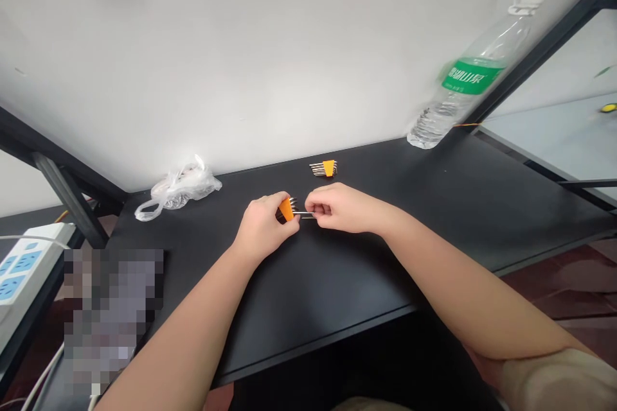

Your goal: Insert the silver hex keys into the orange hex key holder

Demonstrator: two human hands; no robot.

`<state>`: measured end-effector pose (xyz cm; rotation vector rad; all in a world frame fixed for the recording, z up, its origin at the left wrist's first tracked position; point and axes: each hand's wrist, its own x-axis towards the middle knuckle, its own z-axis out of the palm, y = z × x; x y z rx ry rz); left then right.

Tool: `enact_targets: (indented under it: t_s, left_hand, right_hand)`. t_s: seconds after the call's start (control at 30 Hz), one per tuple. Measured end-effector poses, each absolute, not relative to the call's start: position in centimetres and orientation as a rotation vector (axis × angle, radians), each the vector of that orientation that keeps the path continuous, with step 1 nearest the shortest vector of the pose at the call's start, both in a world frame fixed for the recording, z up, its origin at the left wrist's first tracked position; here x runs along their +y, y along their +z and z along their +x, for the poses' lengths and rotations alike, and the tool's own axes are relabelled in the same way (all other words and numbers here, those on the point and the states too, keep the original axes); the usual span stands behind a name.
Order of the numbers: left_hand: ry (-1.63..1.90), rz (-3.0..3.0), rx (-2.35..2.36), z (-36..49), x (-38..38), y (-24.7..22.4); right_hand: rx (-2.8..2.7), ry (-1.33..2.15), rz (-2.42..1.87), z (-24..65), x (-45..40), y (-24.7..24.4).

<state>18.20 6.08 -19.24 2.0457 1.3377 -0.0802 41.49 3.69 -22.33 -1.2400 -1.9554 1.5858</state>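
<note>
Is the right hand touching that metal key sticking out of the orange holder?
Touching. The head view shows the right hand pinching the metal key that sticks out of the orange holder, which the left hand grips.

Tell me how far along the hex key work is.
Looks done: one orange holder of hex keys lies filled at the back of the black table. In hand: the left hand holds a second orange holder while the right hand pinches a key at it. Left: cannot tell; no loose keys show.
</note>
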Motion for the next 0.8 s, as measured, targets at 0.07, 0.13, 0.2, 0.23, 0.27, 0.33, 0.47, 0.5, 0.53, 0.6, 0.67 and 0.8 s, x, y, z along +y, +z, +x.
enact_targets:
  t_s: [0.07, 0.13, 0.2, 0.23, 0.27, 0.33, 0.47, 0.5, 0.53, 0.6, 0.67, 0.8]
  left_hand:
    - [-0.086, 2.055, 1.330, 18.2, 6.1, -19.2]
    - [-0.099, 2.070, 1.329, 18.1, 6.2, -19.2]
    - [-0.117, 2.088, 1.330, 18.1, 6.2, -19.2]
    - [-0.124, 2.097, 1.326, 18.1, 6.3, -19.1]
    - [-0.130, 2.104, 1.319, 18.1, 6.3, -19.1]
    - [-0.130, 2.106, 1.300, 18.1, 6.3, -19.1]
    - [-0.090, 2.065, 1.285, 18.1, 6.1, -19.0]
    - [-0.078, 2.050, 1.284, 18.1, 6.1, -19.0]
    - [-0.068, 2.036, 1.282, 18.1, 6.0, -18.9]
    - [-0.055, 2.016, 1.279, 18.2, 6.0, -18.8]
    - [-0.050, 1.998, 1.288, 18.2, 6.0, -18.7]
    - [-0.014, 1.942, 1.379, 18.0, 6.1, -18.6]
  right_hand:
    - [-1.963, 1.572, -1.235, 41.5, 3.7, -22.4]
    - [-1.960, 1.541, -1.235, 41.6, 3.8, -22.3]
    - [-1.924, 1.499, -1.248, 41.7, 3.8, -22.1]
    - [-1.890, 1.485, -1.261, 41.7, 3.9, -22.0]
    - [-1.846, 1.482, -1.278, 41.8, 3.9, -21.9]
    - [-1.742, 1.525, -1.319, 41.8, 4.0, -21.8]
    - [-1.450, 1.756, -1.401, 41.5, 3.9, -22.1]
    - [-1.366, 1.809, -1.404, 41.2, 3.9, -22.3]
    - [-1.292, 1.852, -1.396, 40.9, 3.8, -22.4]
    - [-1.188, 1.909, -1.356, 40.2, 3.7, -22.7]
    - [-1.133, 1.944, -1.318, 39.5, 3.5, -22.8]
    - [-1.070, 1.981, -1.270, 38.8, 3.3, -22.7]
